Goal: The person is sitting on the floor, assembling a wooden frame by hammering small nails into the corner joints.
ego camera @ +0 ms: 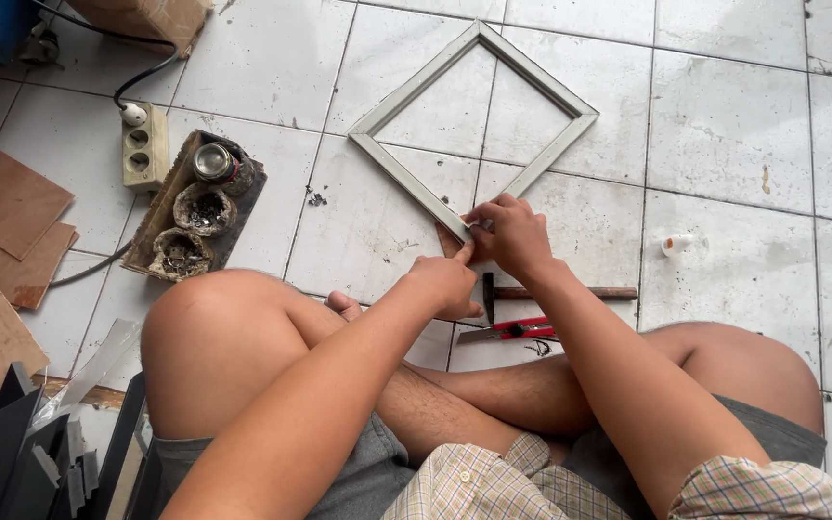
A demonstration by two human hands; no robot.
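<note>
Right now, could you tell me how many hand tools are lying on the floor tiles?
2: a hammer and a red utility knife, both just beyond the crossed legs; the arms may hide others.

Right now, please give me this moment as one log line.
left hand: pinching frame corner | right hand: pressing same corner | grey square frame: flat on tiled floor | hammer, red utility knife: behind hands

Frame [474, 125] corner under fingers [481, 214]

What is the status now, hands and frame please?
Left hand and right hand both pinching near corner of grey square frame lying on tile floor. Hammer and red utility knife close behind hands, not touched.
</note>
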